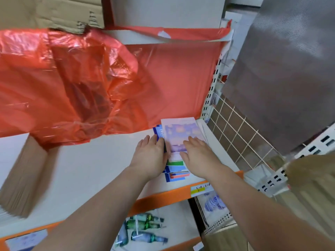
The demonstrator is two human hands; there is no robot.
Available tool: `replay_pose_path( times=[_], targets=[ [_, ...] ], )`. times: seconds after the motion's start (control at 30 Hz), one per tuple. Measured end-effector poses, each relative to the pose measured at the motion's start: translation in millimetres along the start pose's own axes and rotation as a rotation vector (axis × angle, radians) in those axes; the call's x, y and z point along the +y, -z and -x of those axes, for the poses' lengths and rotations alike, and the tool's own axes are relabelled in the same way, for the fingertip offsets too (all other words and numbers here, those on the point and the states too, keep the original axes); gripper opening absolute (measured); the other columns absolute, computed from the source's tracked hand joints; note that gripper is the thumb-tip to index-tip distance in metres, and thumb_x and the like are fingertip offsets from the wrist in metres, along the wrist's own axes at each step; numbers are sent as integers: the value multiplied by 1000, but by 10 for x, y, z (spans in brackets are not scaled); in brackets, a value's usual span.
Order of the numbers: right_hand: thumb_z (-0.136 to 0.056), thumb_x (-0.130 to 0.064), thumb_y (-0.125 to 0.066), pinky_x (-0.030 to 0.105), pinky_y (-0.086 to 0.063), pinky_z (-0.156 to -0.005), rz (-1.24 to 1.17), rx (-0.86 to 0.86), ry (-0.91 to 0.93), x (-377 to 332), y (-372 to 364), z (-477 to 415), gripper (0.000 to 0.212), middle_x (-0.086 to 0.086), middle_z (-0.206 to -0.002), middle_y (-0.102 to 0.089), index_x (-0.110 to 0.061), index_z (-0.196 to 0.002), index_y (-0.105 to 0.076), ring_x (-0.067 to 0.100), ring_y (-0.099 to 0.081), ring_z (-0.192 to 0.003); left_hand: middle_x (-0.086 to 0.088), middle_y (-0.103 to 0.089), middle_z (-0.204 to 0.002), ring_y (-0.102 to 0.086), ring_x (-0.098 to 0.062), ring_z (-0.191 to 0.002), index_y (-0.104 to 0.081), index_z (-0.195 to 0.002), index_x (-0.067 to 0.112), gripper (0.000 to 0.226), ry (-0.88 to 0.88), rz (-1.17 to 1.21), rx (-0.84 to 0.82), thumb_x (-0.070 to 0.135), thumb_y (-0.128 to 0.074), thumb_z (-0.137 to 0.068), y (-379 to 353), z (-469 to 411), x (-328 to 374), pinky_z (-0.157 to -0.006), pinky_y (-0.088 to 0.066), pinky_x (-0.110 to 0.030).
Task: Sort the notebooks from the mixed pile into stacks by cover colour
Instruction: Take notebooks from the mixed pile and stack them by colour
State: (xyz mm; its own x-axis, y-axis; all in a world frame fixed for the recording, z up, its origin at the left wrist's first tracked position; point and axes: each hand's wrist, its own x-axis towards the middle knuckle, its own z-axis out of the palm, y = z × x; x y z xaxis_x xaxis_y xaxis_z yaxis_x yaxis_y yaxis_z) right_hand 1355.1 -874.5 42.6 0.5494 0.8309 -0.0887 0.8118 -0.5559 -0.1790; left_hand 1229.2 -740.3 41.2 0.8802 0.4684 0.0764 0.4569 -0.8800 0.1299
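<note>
Head cam: L hand (151, 154) is flat, fingers straight, against the left side of the pile (176, 171). R hand (197, 153) lies flat on the top purple notebook (178, 134). Red bag (72, 78) is just past the fingertips. Brown stack (23, 174) is far left of L hand, wire grid (235, 133) right of R hand. Bottles (145, 225) are on the shelf below.

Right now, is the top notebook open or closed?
Closed: the purple notebook lies cover-up on the pile, left hand at its edge, right hand flat on it.

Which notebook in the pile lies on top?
The lilac-covered paper notebook with a cloudy picture; the blue notebook and green-edged notebook stick out beneath it.
</note>
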Motion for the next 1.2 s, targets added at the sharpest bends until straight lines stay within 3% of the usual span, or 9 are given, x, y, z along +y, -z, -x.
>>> replay_pose_path(
  times=[0.37, 0.53, 0.67, 0.8, 0.9, 0.97, 1.03, 1.1, 1.2],
  targets=[
    [-103, -43, -32, 40, -15, -120, -34, -10, -74, 258, 70, -168, 56, 8, -160, -19, -16, -151, -26, 26, -14, -148, -11, -45, -144, -37, -33, -135, -42, -139, 13, 53, 39, -39, -107, 49, -37, -99, -72, -302, 86, -114, -29, -41],
    [-99, -49, -41, 42, -39, -103, -105, -36, -264, 367, 90, -214, 55, 12, -136, -45, -9, -138, -41, 32, -40, -126, -9, -53, -120, -46, -31, -112, -50, -118, 14, 36, 150, 99, -142, 42, -41, -98, -66, -400, 180, -93, -43, -41],
    [-94, -52, -52, 40, -44, -96, -147, -15, -319, 378, 74, -252, 56, 13, -126, -48, -8, -128, -47, 32, -44, -120, -15, -54, -110, -50, -36, -104, -52, -107, 9, 26, 262, 249, -178, 31, -48, -94, -100, -484, 226, -86, -43, -38],
    [-86, -52, -65, 37, -47, -89, -248, 12, -396, 337, 117, -301, 58, 12, -120, -50, -9, -122, -51, 31, -47, -116, -18, -59, -108, -58, -39, -100, -59, -98, 8, 28, 416, 393, -208, 33, -60, -85, -101, -606, 264, -76, -44, -34],
    [-80, -47, -72, 34, -51, -77, -357, 49, -457, 343, 117, -326, 51, 10, -111, -56, -10, -112, -58, 31, -57, -104, -13, -64, -98, -61, -31, -86, -58, -83, 11, 19, 536, 553, -222, 30, -60, -83, -84, -651, 263, -65, -42, -28],
    [-80, -38, -73, 36, -55, -70, -560, 67, -486, 386, 94, -332, 38, 8, -99, -65, -10, -104, -65, 29, -65, -89, -7, -64, -81, -59, -24, -72, -57, -74, 13, 17, 596, 680, -212, 26, -63, -83, -75, -648, 242, -58, -41, -27],
    [-83, -30, -69, 44, -59, -75, -784, 84, -485, 417, 77, -310, 22, 5, -90, -71, -13, -97, -69, 28, -68, -82, -2, -64, -71, -61, -21, -69, -60, -72, 14, 16, 632, 829, -182, 24, -65, -84, -57, -611, 233, -61, -48, -27],
    [-89, -25, -62, 47, -58, -83, -916, 102, -456, 403, 101, -262, 6, 1, -92, -72, -22, -91, -66, 27, -69, -86, -4, -69, -79, -65, -22, -75, -63, -78, 14, 14, 664, 958, -141, 25, -68, -85, -58, -559, 201, -68, -54, -30],
    [-94, -24, -54, 39, -57, -83, -1019, 133, -382, 300, 195, -203, 18, -7, -101, -70, -26, -111, -60, 18, -68, -90, -8, -69, -82, -59, -17, -60, -60, -83, 9, 15, 723, 1137, -82, 20, -67, -90, -22, -469, 171, -44, -42, -19]
  ],
)
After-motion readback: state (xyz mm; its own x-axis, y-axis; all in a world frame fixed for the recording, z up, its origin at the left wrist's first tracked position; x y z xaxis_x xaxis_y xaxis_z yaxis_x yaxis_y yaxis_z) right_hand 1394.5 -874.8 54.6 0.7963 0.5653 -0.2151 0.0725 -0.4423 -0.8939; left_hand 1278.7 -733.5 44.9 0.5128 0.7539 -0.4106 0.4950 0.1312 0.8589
